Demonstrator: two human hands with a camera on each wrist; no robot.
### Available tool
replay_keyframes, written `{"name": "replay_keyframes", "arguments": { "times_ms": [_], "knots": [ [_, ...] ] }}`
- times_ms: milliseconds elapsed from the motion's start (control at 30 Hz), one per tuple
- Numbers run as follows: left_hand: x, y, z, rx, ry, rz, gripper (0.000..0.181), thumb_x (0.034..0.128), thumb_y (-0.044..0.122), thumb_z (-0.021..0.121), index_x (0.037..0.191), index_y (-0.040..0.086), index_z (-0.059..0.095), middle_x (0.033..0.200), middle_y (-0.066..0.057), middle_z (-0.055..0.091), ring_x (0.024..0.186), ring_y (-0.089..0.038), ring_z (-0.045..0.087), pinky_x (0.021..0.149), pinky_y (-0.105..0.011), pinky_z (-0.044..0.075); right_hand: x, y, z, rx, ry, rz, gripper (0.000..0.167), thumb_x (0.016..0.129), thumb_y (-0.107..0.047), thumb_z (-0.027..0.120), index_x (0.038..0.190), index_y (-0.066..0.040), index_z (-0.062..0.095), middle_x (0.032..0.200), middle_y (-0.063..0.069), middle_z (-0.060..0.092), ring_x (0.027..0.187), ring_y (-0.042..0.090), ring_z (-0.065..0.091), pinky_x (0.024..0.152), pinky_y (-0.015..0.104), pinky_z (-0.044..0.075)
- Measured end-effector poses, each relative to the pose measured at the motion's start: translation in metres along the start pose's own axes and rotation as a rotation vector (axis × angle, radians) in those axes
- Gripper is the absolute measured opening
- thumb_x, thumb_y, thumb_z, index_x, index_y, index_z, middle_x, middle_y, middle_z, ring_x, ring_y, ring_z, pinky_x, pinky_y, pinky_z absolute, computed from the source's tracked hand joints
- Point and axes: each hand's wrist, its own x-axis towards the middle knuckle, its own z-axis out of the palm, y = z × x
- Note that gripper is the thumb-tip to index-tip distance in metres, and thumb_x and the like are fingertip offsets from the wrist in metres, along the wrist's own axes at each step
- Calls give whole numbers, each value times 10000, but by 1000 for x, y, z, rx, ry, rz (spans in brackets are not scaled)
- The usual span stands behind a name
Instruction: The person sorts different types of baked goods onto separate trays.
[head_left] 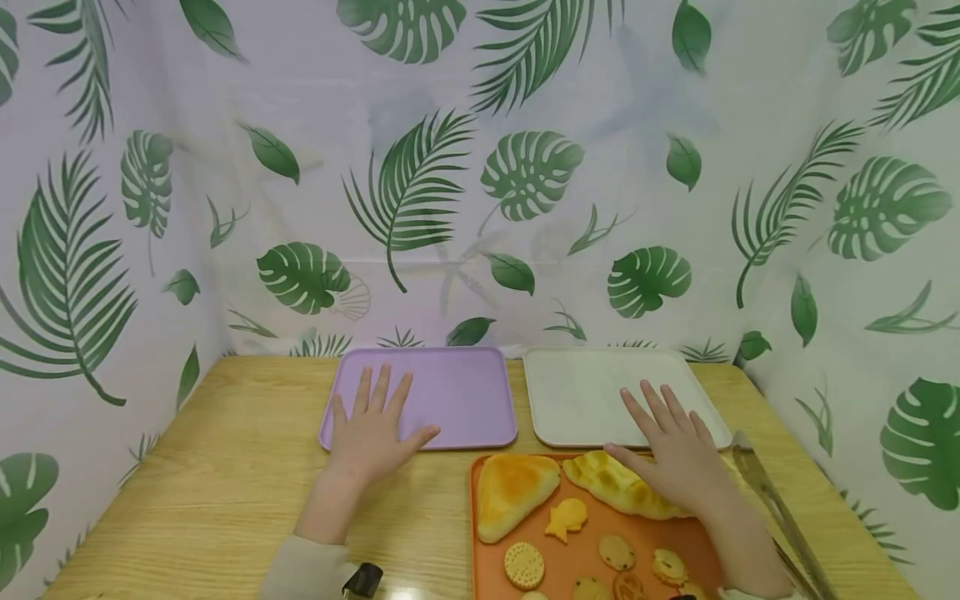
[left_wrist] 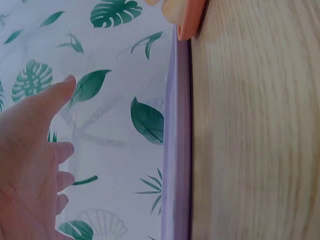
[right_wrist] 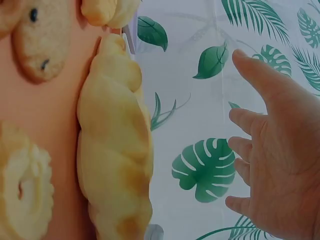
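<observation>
In the head view my left hand [head_left: 375, 437] hovers over the near left part of a purple tray [head_left: 465, 400], fingers spread and holding nothing. My right hand [head_left: 678, 458], also spread and holding nothing, is above the gap between a white tray [head_left: 577, 400] and an orange tray [head_left: 540, 546]. Beneath that hand lies a braided bread [head_left: 615, 483], partly covered by it. The orange tray also bears a triangular bread [head_left: 513, 496], a fish-shaped cookie [head_left: 566, 518], a round dotted cracker [head_left: 523, 565] and several other cookies. The right wrist view shows the braided bread [right_wrist: 117, 150] close up.
Metal tongs [head_left: 780, 508] lie on the wooden table [head_left: 210, 483] right of the orange tray, partly behind my right forearm. A leaf-patterned sheet [head_left: 450, 208] hangs at the back and both sides. The purple and white trays stand side by side against it.
</observation>
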Motion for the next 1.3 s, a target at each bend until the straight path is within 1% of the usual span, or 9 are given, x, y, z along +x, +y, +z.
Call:
{"name": "replay_keyframes", "arguments": {
  "times_ms": [300, 500, 733, 900, 933, 1000, 1167, 1267, 1300],
  "knots": [
    [-20, 20, -1, 59, -27, 212, 898, 880, 737, 442, 1579, 258, 142, 1653, -40, 5, 1536, -304, -19, 1157, -696, 33, -35, 26, -21, -40, 38, 19, 860, 944, -593, 496, 1585, -249, 38, 1655, 132, -8, 1520, 367, -79, 1113, 722, 87],
    [-38, 24, 10, 126, -122, 360, 913, 865, 761, 431, 1579, 278, 132, 1659, -2, 18, 1540, -257, -8, 1169, -675, 79, -68, 44, -15, -94, 72, -1, 843, 945, -536, 541, 1585, -240, 79, 1657, 123, 3, 1523, 315, -125, 1146, 695, 5],
    [-55, 29, 18, 154, -230, 520, 918, 863, 762, 428, 1571, 221, 204, 1658, -34, 78, 1537, -279, 60, 1165, -670, 113, -99, 53, -3, -198, 62, -20, 895, 892, -577, 593, 1582, -280, 106, 1662, 39, 14, 1497, 108, -206, 1009, 712, 270],
    [-63, 34, 25, 182, -270, 608, 947, 858, 791, 384, 1566, 183, 227, 1651, -58, 138, 1534, -266, 100, 1166, -657, 152, -117, 58, 15, -289, 197, -123, 983, 795, -601, 681, 1573, -306, 158, 1632, -176, -54, 1416, -85, -234, 1170, 640, 45],
    [-64, 35, 26, 186, -278, 618, 950, 860, 795, 373, 1566, 176, 226, 1650, -60, 145, 1533, -264, 107, 1165, -655, 158, -121, 59, 20, -296, 209, -119, 982, 791, -618, 675, 1571, -309, 166, 1635, -174, -31, 1412, -94, -233, 1201, 556, -106],
    [-66, 37, 29, 179, -303, 630, 958, 864, 796, 360, 1566, 159, 221, 1650, -57, 139, 1533, -258, 104, 1162, -661, 157, -129, 62, 28, -322, 230, -128, 981, 759, -657, 676, 1559, -318, 221, 1626, -203, 2, 1412, -112, -216, 1161, 635, 116],
    [-65, 41, 30, 188, -349, 616, 986, 859, 806, 347, 1562, 125, 227, 1650, -57, 134, 1535, -249, 96, 1161, -664, 151, -140, 71, 45, -305, 135, -102, 887, 763, -705, 633, 1521, -417, 274, 1505, -386, -81, 1346, -213, -229, 1099, 570, 246],
    [-63, 42, 30, 200, -372, 584, 1013, 844, 820, 356, 1559, 113, 234, 1650, -59, 132, 1535, -246, 95, 1166, -656, 152, -140, 76, 54, -292, 65, -84, 828, 800, -682, 614, 1512, -459, 256, 1434, -442, -160, 1275, -261, -285, 1194, 348, -213],
    [-62, 42, 30, 206, -379, 574, 1020, 840, 824, 358, 1558, 111, 235, 1650, -59, 131, 1536, -244, 95, 1168, -652, 154, -140, 77, 57, -289, 45, -75, 819, 813, -671, 609, 1511, -483, 223, 1417, -456, -181, 1245, -273, -310, 1186, 333, -225]
  ]
}}
